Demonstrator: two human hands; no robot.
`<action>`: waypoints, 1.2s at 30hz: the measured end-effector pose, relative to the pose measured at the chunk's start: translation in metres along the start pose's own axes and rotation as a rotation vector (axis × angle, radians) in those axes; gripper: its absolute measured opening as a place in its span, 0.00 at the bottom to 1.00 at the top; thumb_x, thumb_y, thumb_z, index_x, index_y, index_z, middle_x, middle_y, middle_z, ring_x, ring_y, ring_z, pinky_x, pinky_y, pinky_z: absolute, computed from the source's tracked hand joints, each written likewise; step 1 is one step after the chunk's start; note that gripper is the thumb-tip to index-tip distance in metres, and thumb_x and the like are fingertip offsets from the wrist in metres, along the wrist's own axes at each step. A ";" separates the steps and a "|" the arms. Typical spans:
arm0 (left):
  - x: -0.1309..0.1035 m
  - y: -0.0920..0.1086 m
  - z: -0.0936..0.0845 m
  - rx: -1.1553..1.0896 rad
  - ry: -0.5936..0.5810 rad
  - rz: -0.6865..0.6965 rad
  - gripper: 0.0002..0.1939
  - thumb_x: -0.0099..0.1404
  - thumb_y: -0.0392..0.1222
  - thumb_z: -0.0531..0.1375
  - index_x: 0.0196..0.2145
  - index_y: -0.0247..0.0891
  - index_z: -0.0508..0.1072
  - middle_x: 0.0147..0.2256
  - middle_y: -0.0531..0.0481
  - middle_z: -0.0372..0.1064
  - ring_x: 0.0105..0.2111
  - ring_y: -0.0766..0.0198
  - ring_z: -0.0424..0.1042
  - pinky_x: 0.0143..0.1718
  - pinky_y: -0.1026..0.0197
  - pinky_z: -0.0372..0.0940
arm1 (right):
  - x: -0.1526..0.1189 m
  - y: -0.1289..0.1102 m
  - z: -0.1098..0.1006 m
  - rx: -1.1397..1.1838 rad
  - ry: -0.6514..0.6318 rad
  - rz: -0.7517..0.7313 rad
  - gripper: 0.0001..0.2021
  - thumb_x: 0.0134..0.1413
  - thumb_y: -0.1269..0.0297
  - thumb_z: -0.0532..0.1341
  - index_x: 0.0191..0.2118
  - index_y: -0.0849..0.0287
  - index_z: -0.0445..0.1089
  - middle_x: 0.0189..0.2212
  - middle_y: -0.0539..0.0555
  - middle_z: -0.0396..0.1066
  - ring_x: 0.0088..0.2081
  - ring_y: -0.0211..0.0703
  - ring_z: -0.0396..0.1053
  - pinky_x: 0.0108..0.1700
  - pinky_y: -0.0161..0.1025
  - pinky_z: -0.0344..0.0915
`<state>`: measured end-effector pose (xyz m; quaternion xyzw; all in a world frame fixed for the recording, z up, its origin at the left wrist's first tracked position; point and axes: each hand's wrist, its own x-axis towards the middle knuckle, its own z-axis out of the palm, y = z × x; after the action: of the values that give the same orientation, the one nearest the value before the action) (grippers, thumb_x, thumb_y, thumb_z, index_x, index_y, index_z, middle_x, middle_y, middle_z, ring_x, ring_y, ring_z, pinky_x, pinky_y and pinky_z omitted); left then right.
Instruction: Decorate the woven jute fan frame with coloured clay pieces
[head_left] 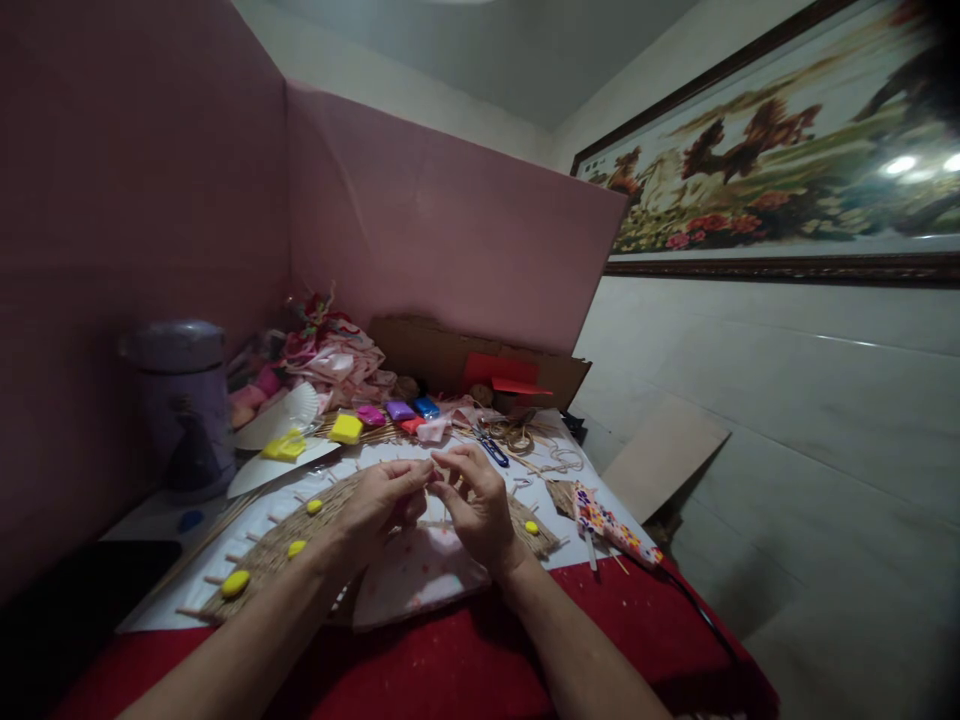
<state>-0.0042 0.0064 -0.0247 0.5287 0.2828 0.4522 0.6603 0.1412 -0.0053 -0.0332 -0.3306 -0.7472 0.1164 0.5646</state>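
Observation:
My left hand [386, 500] and my right hand [476, 500] meet above the table, fingertips together. Between them is a small dark pink or red piece [433, 477], mostly hidden by the fingers. The left fingers are curled closed, and the right thumb and forefinger pinch at the same piece. Under my hands lies a woven straw fan shape [274, 545] with sticks poking out of its edge. Yellow discs, such as one near its left end [235, 584], sit on it. A white spotted cloth piece [420, 575] covers its lower middle.
A purple canister [184, 420] stands at the left. Behind the fan are a yellow clay pack [346, 430], a purple pack [400, 411], scissors [493, 447] and pink cloth scraps [341, 360]. A flower-patterned glue gun [611, 525] lies at the right, its cord crossing the red tablecloth [420, 670].

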 end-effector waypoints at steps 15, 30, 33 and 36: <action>-0.002 0.003 0.002 -0.009 0.030 0.021 0.17 0.55 0.52 0.62 0.25 0.34 0.67 0.14 0.60 0.50 0.15 0.75 0.47 0.17 0.67 0.40 | 0.002 -0.003 -0.001 -0.025 0.058 -0.003 0.04 0.53 0.71 0.60 0.35 0.57 0.70 0.32 0.52 0.64 0.32 0.38 0.63 0.33 0.35 0.61; -0.001 -0.003 -0.001 -0.037 0.018 0.006 0.15 0.54 0.49 0.63 0.24 0.33 0.68 0.14 0.59 0.52 0.14 0.76 0.47 0.16 0.68 0.40 | 0.000 -0.003 0.000 -0.028 0.005 0.013 0.07 0.53 0.73 0.59 0.38 0.57 0.70 0.34 0.52 0.63 0.31 0.37 0.63 0.29 0.33 0.61; -0.001 -0.003 -0.001 -0.049 0.013 0.012 0.16 0.55 0.50 0.62 0.24 0.33 0.68 0.13 0.60 0.51 0.14 0.75 0.46 0.16 0.68 0.41 | -0.001 -0.004 0.000 -0.026 0.010 0.006 0.05 0.54 0.72 0.58 0.35 0.57 0.70 0.33 0.52 0.64 0.32 0.38 0.64 0.30 0.33 0.61; -0.001 -0.002 -0.001 -0.044 0.011 0.008 0.15 0.54 0.49 0.63 0.24 0.33 0.68 0.13 0.59 0.51 0.14 0.75 0.47 0.15 0.68 0.41 | -0.001 -0.004 0.000 -0.040 0.006 -0.005 0.06 0.54 0.73 0.58 0.37 0.57 0.70 0.34 0.53 0.64 0.33 0.38 0.64 0.31 0.34 0.62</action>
<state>-0.0047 0.0054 -0.0271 0.5126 0.2741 0.4638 0.6685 0.1397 -0.0087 -0.0318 -0.3405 -0.7486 0.0990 0.5602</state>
